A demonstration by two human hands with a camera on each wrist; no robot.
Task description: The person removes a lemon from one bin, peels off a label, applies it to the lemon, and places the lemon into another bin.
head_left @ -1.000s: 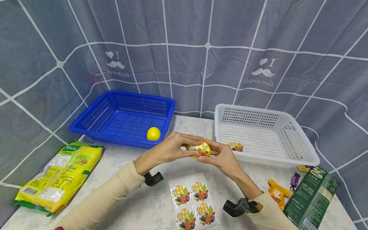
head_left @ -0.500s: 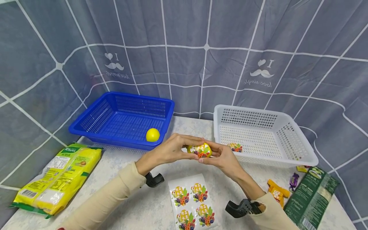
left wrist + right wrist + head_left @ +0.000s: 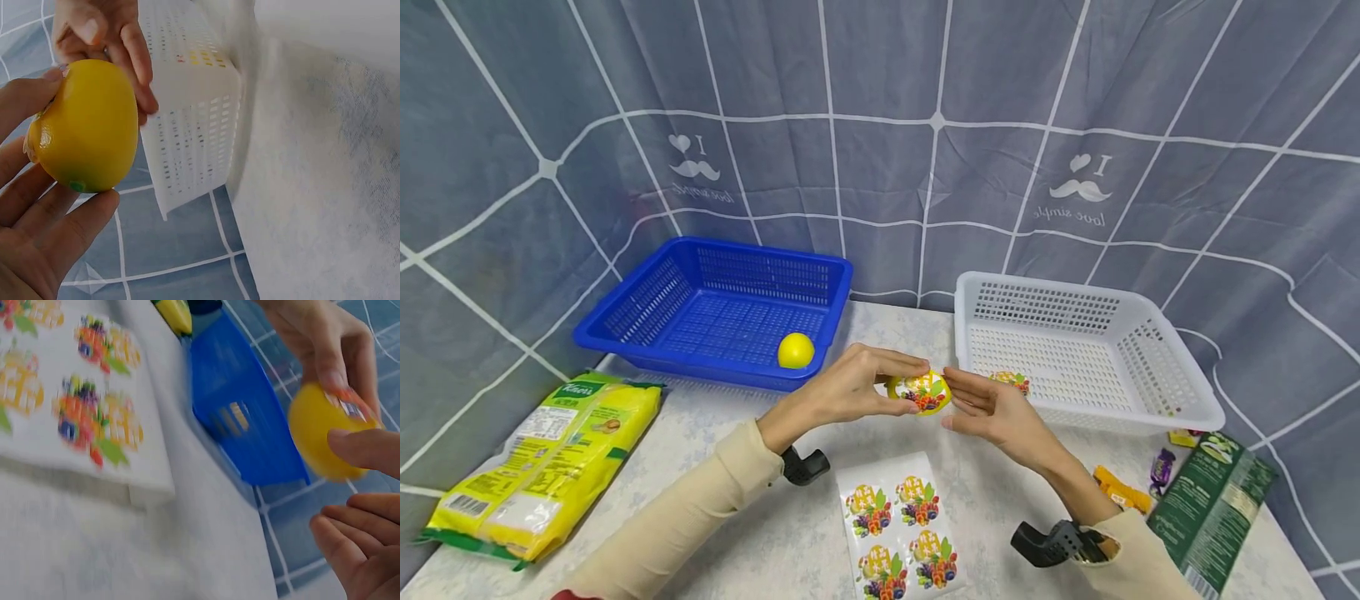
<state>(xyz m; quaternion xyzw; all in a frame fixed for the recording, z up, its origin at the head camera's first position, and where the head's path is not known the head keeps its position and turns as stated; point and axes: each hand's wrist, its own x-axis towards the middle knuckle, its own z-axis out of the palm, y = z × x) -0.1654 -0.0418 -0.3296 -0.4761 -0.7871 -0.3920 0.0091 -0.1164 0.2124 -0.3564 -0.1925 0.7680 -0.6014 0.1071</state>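
My left hand pinches a smooth, yellow, lemon-shaped fruit between thumb and fingers, holding it above the worktop. A colourful fruit-print sticker sits on its surface. My right hand is just beside the fruit, fingers extended and thumb apart; whether a fingertip grazes it, I cannot tell. The fruit is thus between my two hands, beyond a white paper sheet of matching printed stickers on the worktop.
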